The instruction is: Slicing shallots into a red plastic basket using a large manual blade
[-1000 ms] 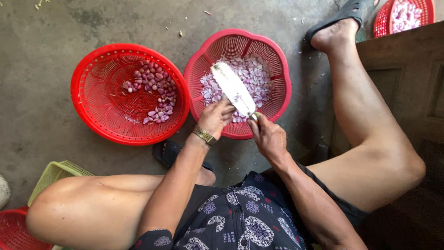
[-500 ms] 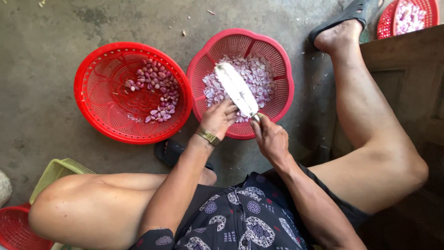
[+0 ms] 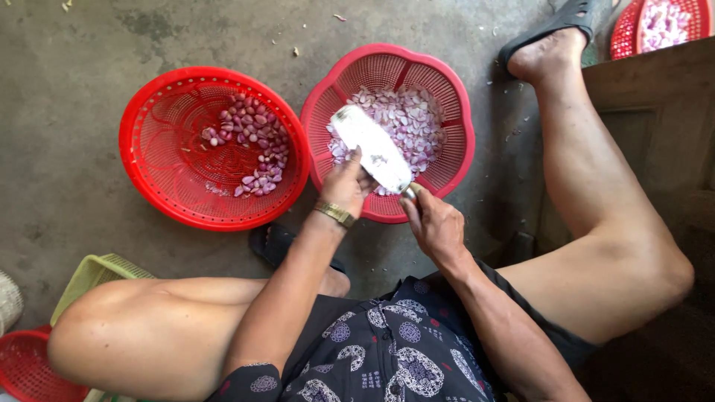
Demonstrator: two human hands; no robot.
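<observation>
Head view, looking down at a seated person on a concrete floor point(image 3: 89, 149).

Right hand point(image 3: 436, 227): fingers wrapped round the handle of a broad cleaver point(image 3: 372, 147), held firmly. The blade lies flat side up, pointing up and left over the scalloped pink basket point(image 3: 458, 112).

Left hand point(image 3: 348, 184): fingers curled against the near edge of the blade, pinching something small there; what it is cannot be told, likely a shallot being trimmed. A gold bracelet point(image 3: 334, 214) sits on that wrist.

Contents: the pink basket holds a heap of pale cut shallot pieces point(image 3: 410, 119). The round red basket point(image 3: 160, 193) just beside it, on the left, holds a thinner scatter of purple peeled shallots point(image 3: 253, 141).

Change over the last second: little. Hands and cleaver hold the same pose over the pink basket; only the camera has shifted slightly. Judgement: cutting continues in place, pieces dropping into the pink basket.

Periphery: another red basket point(image 3: 622, 41) at top right, a green basket point(image 3: 89, 279) by the left knee.
</observation>
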